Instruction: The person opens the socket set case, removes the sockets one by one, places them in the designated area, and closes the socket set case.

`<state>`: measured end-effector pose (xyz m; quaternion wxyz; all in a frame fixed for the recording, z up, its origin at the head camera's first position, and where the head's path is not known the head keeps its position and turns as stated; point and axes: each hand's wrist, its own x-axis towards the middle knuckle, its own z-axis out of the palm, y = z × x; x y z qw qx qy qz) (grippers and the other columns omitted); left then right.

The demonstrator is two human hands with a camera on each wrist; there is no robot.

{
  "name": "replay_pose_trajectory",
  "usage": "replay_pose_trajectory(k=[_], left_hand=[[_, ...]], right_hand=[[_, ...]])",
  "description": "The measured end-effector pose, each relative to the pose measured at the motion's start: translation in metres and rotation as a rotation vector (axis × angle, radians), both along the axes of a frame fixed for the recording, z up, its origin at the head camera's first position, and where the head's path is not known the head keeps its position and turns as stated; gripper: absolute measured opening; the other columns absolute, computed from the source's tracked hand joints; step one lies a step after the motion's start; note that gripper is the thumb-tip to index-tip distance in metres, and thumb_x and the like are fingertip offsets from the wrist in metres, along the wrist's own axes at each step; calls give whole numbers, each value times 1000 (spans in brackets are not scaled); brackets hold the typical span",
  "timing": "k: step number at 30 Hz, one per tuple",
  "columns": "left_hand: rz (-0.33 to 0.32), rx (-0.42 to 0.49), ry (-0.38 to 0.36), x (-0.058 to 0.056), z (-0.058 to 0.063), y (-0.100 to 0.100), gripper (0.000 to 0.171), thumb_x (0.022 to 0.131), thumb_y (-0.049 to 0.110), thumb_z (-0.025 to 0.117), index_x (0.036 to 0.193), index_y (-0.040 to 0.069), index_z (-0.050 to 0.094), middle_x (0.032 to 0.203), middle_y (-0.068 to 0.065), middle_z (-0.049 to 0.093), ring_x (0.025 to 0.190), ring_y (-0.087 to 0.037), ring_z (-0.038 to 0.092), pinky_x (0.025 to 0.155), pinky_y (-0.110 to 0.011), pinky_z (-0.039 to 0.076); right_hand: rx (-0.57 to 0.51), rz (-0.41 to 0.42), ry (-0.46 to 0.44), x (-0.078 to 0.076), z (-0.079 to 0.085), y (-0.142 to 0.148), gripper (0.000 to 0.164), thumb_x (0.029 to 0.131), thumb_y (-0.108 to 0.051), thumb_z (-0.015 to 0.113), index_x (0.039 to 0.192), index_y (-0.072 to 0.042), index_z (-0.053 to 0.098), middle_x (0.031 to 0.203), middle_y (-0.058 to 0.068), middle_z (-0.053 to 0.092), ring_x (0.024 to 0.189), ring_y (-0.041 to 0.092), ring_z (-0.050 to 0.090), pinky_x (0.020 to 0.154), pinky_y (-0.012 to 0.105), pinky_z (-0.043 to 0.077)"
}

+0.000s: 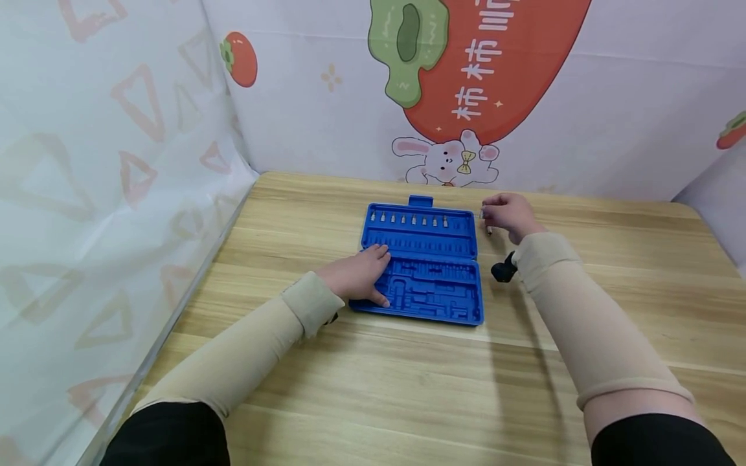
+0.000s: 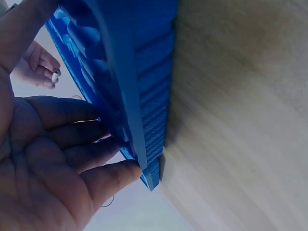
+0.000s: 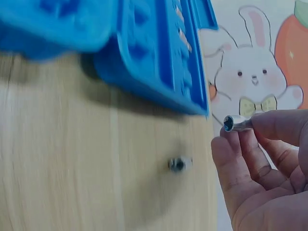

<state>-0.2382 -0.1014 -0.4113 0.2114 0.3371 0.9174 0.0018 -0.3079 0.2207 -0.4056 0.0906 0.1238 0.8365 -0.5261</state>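
Note:
A blue plastic tool case [image 1: 434, 317] lies unfolded on the table, with a row of small metal pieces [image 1: 414, 220] in its far half. My left hand [image 1: 364, 272] rests on the case's left side, its fingers [image 2: 72, 113] stretched along the edge. Beyond the case's right edge, my right hand [image 1: 511, 215] pinches a small metal socket [image 3: 237, 123] between thumb and fingertips. The socket's hollow end faces the right wrist camera. A second socket [image 3: 180, 164] stands on the wood below that hand, beside the case.
The wooden table [image 1: 408, 388] reaches back to a white printed cloth [image 1: 326, 116] behind it. Another hanging cloth [image 1: 116, 226] runs along the left edge. A black wrist device [image 1: 504, 268] sits under the right sleeve. The near half of the case shows bare molded slots.

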Motion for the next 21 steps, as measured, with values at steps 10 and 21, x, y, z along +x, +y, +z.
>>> replay_pose_trajectory(k=[10, 21], left_hand=[[7, 5, -3, 1, 4, 0, 103, 90, 51, 77, 160, -6, 28, 168, -22, 19, 156, -34, 19, 124, -41, 20], [10, -3, -10, 4, 6, 3, 102, 91, 51, 77, 160, -6, 27, 168, -21, 20, 155, -34, 20, 124, -41, 21]], right_hand=[[19, 17, -28, 3, -2, 29, 35, 107, -7, 52, 136, 13, 50, 117, 15, 57, 87, 9, 62, 91, 28, 58], [77, 8, -102, 7, -13, 41, 28, 106, -12, 56, 128, 6, 57, 117, 15, 59, 87, 12, 60, 79, 22, 54]])
